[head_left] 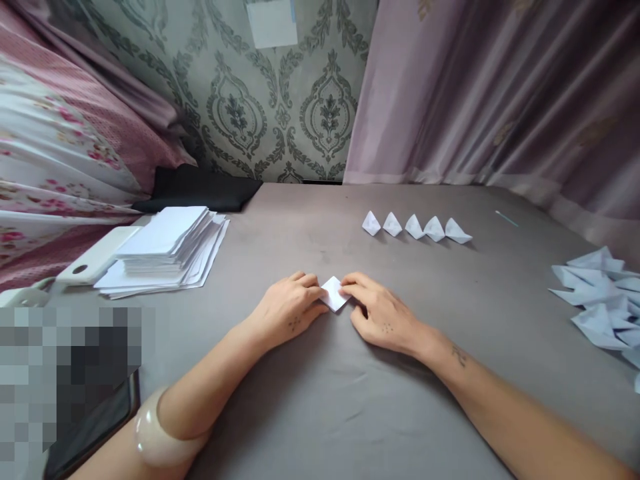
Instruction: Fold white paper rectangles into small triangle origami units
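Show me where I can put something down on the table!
The grey table has bare room between the paper stack and the row of folded papers, and between the right hand and the folded pile. Crowded: left edge, with the stack and a white device; right edge, with the pile.

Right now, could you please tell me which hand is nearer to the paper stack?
The left hand: it is to the right of the paper stack, at the left side of the folded paper. The right hand is farther right, at the folded paper's other side.
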Demonstrator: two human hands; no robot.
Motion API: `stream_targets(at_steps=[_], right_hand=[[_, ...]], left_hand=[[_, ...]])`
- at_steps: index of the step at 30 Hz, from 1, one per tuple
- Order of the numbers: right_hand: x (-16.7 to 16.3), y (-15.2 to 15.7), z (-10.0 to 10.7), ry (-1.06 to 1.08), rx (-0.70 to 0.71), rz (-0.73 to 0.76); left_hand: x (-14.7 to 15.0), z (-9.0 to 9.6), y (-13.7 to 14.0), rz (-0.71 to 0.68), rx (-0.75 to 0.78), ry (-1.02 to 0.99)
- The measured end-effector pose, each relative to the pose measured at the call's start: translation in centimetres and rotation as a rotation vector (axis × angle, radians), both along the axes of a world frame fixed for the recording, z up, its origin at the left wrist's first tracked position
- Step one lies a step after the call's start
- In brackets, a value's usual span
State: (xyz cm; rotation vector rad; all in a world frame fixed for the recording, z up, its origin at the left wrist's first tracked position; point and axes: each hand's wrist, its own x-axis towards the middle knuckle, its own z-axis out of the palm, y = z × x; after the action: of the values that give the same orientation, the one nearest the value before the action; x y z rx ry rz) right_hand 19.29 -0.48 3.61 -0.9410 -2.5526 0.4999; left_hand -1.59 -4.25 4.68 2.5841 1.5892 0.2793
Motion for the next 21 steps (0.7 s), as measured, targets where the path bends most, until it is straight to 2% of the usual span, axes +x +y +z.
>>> stream_targets(at_steps=[6,13,21], right_hand=[[-0.11,-0.23,-0.16,0.031,0.009,-0.043],[-0.18,-0.18,-0.33,0.063,0.028,-0.079],[0.00,0.17,-0.43,0.063,0.047,-0.052]], left_hand=[[-0.28,-0.91,0.44,0.048,0.024,-0.082],[-0.25,-0.55,0.27,0.006,0.026,-0.056],[0.32,-0.84,0.09,0.078,0.049,-0.058]])
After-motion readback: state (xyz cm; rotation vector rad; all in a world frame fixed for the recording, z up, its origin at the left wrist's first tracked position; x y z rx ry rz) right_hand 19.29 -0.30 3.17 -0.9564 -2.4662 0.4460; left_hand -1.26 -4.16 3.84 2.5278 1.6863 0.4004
